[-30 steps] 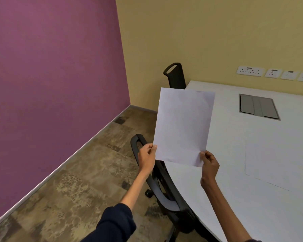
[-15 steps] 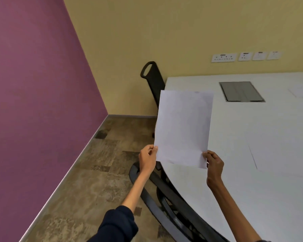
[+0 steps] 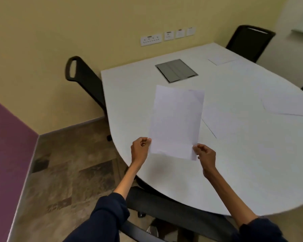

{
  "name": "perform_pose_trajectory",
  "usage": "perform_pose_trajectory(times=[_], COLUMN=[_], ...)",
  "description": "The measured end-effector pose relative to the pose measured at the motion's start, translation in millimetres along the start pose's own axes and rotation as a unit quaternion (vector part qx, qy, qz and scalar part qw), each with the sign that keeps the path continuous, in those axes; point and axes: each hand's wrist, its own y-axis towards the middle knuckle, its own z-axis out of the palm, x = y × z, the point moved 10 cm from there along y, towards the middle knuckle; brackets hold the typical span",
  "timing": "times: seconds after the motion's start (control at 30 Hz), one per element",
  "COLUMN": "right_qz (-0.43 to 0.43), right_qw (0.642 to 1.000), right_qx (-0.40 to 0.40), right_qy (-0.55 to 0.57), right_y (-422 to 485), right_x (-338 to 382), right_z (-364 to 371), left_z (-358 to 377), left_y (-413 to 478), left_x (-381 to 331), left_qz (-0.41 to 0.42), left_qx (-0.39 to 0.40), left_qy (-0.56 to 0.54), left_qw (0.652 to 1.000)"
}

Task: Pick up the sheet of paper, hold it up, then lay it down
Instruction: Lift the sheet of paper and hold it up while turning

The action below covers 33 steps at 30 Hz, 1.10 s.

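Beneath and beyond the grip spreads the rounded white table (image 3: pixel 234 163), with a grey rectangular cable hatch (image 3: pixel 176 70) set into it past the sheet's far edge and other white papers (image 3: pixel 285 105) lying flat off to the right of the grip. The plain white sheet of paper (image 3: pixel 176 123) is up in the air over the table's near edge, rising away from the grip, pinched at its two lower corners. The left hand (image 3: pixel 140 151) nips the lower left corner between thumb and fingers; the right hand (image 3: pixel 205 154) nips the lower right the same way. Held only at the bottom, the limp sheet could fold over, or slide off the near edge if released there.
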Motion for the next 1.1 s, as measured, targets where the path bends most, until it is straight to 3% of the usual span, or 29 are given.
perform_pose_trajectory(times=[0.2,0.5,0.77,1.1], right_qz=[0.042,0.146,0.229,0.251], right_qw=[0.996,0.976,0.952,0.924], right_qx=[-0.066,-0.111,-0.126,-0.144], right_qy=[-0.05,-0.115,-0.161,-0.248], right_y=[-0.5,-9.6,-22.6,-31.0], right_x=[-40.7,-100.4,-150.7,-185.6], right_z=[-32.5,-51.5,-55.4,-60.2], left_z=[46.8,91.5,103.8,117.8], left_y=[28.8,32.9,27.9,31.3], left_x=[31.2,93.7,146.8,177.7], left_qz=[-0.001,-0.035,-0.072,-0.075], left_qx=[0.137,0.266,0.307,0.294], left_qy=[0.072,0.175,0.22,0.26], left_qw=[0.988,0.947,0.923,0.917])
